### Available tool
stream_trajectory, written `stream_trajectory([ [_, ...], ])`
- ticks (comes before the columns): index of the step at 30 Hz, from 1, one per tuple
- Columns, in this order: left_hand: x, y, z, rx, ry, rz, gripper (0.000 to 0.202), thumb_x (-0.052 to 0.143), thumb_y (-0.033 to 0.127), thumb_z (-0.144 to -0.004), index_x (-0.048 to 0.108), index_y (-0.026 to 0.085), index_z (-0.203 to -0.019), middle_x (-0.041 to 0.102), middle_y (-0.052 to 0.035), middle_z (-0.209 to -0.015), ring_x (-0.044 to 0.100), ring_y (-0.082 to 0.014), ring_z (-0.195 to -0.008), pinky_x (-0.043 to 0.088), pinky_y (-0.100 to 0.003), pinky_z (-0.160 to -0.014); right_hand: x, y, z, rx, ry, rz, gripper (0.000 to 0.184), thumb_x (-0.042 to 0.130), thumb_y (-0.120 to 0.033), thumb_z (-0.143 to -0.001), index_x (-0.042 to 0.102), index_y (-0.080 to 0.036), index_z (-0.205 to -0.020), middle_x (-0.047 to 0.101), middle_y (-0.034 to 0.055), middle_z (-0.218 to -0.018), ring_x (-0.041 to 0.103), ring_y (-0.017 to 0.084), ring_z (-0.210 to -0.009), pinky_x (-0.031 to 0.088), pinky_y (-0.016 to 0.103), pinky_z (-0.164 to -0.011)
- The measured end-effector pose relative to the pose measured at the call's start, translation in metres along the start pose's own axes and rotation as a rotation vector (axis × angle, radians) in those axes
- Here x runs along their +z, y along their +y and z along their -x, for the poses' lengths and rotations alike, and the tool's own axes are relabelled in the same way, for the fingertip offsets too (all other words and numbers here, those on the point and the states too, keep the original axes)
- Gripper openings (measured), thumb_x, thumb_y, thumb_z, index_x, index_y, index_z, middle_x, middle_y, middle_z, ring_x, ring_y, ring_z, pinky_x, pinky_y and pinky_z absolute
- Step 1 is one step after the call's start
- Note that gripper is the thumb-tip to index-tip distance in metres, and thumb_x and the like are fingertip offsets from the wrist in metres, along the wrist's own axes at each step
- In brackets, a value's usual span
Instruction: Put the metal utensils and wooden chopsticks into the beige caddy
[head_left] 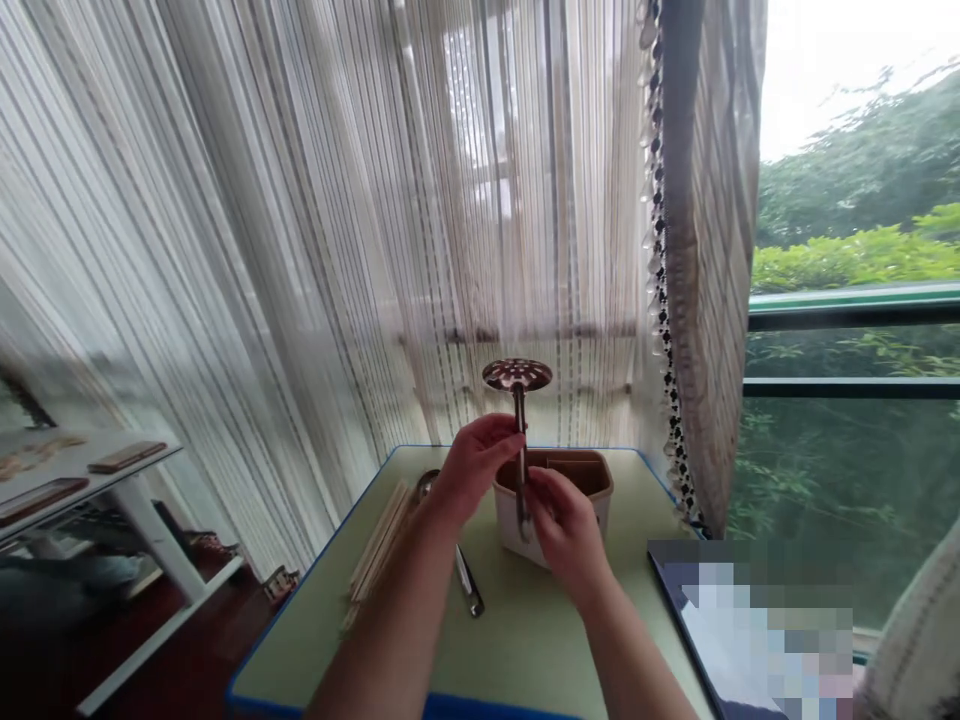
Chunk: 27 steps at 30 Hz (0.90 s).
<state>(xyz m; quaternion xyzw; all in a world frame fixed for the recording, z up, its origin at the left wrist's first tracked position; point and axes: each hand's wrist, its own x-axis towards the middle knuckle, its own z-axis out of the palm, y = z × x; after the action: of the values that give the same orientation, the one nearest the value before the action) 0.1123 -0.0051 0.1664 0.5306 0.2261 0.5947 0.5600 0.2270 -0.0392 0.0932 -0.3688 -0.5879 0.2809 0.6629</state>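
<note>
Forearms were outstretched, a skimmer pinched upright by left hand and right hand, fingers closed; by a slackened grip it could have been toppled.

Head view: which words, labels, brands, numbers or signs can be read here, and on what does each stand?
None can be read.
Skimmer: no lettering shows.
Utensil holder: no legible text; the right hand covers part of its front.
Ladle: any marking is too small to tell.
Dark-edged panel: largely pixelated, unreadable.
</note>
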Motion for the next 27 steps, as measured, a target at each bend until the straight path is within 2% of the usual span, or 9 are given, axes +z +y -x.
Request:
stream_trajectory([
  [4,0.033,-0.011,-0.022,0.079,0.018,0.020,0.018,0.074,0.015,-0.060,0.068,0.014,-0.077,0.066,-0.0024,-0.070,0.058,-0.0101,-0.061,0.049,-0.022,-0.060,-0.040,-0.008,-0.025,0.068,-0.026,-0.045,0.017,0.062,-0.028,-0.073,0.066,-0.021,-0.088,0.066,0.0054,-0.085,0.059,0.018,-0.077,0.046,0.028,-0.070],
  [6,0.049,-0.016,-0.033,0.140,0.016,0.043,0.018,0.075,0.016,-0.060,0.068,0.015,-0.077,0.066,-0.0020,-0.071,0.059,-0.0109,-0.062,0.051,-0.025,-0.062,-0.054,-0.012,-0.038,0.047,0.019,-0.029,0.016,0.062,-0.027,-0.073,0.066,-0.021,-0.086,0.066,0.0038,-0.081,0.059,0.016,-0.074,0.046,0.027,-0.069],
  [10,0.072,-0.024,-0.053,0.229,-0.011,0.056,0.017,0.074,0.019,-0.062,0.068,0.016,-0.078,0.067,-0.0027,-0.074,0.061,-0.0124,-0.066,0.052,-0.028,-0.069,-0.069,-0.006,-0.066,-0.060,0.190,0.045,0.016,0.059,-0.027,-0.074,0.066,-0.022,-0.087,0.064,0.0025,-0.085,0.057,0.014,-0.077,0.044,0.025,-0.073],
  [12,0.075,-0.027,-0.060,0.267,0.004,0.050,0.017,0.074,0.019,-0.062,0.069,0.016,-0.077,0.068,-0.0029,-0.075,0.061,-0.0126,-0.068,0.051,-0.027,-0.071,-0.074,-0.001,-0.081,-0.077,0.214,0.065,0.016,0.058,-0.028,-0.074,0.066,-0.022,-0.086,0.064,0.0024,-0.084,0.056,0.014,-0.078,0.044,0.025,-0.073],
  [14,0.073,-0.031,-0.065,0.310,0.044,0.048,0.018,0.075,0.020,-0.061,0.069,0.016,-0.077,0.068,-0.0034,-0.076,0.062,-0.0130,-0.069,0.050,-0.027,-0.072,-0.079,0.001,-0.094,-0.052,0.111,0.081,0.017,0.057,-0.029,-0.074,0.066,-0.021,-0.086,0.064,0.0021,-0.080,0.056,0.014,-0.075,0.044,0.025,-0.071],
  [18,0.062,-0.040,-0.068,0.312,0.072,0.027,0.019,0.075,0.021,-0.061,0.071,0.016,-0.079,0.069,-0.0044,-0.078,0.062,-0.0142,-0.070,0.050,-0.029,-0.072,-0.089,-0.004,-0.109,0.001,-0.223,0.209,0.017,0.056,-0.029,-0.074,0.065,-0.018,-0.082,0.063,0.0008,-0.071,0.054,0.013,-0.067,0.041,0.024,-0.064],
  [22,0.054,-0.053,-0.071,0.240,0.094,0.036,0.023,0.077,0.021,-0.058,0.071,0.015,-0.079,0.070,-0.0055,-0.078,0.063,-0.0152,-0.071,0.050,-0.030,-0.072,-0.095,-0.001,-0.113,-0.009,-0.267,0.351,0.016,0.054,-0.029,-0.075,0.065,-0.017,-0.077,0.061,0.0001,-0.067,0.052,0.012,-0.064,0.038,0.023,-0.060],
  [27,0.053,-0.067,-0.076,0.272,0.091,-0.015,0.024,0.074,0.027,-0.062,0.071,0.015,-0.083,0.070,-0.0055,-0.080,0.063,-0.0147,-0.073,0.049,-0.030,-0.074,-0.097,0.007,-0.118,0.027,-0.352,0.374,0.017,0.054,-0.029,-0.075,0.063,-0.015,-0.076,0.059,-0.0001,-0.066,0.050,0.011,-0.062,0.038,0.023,-0.058],
])
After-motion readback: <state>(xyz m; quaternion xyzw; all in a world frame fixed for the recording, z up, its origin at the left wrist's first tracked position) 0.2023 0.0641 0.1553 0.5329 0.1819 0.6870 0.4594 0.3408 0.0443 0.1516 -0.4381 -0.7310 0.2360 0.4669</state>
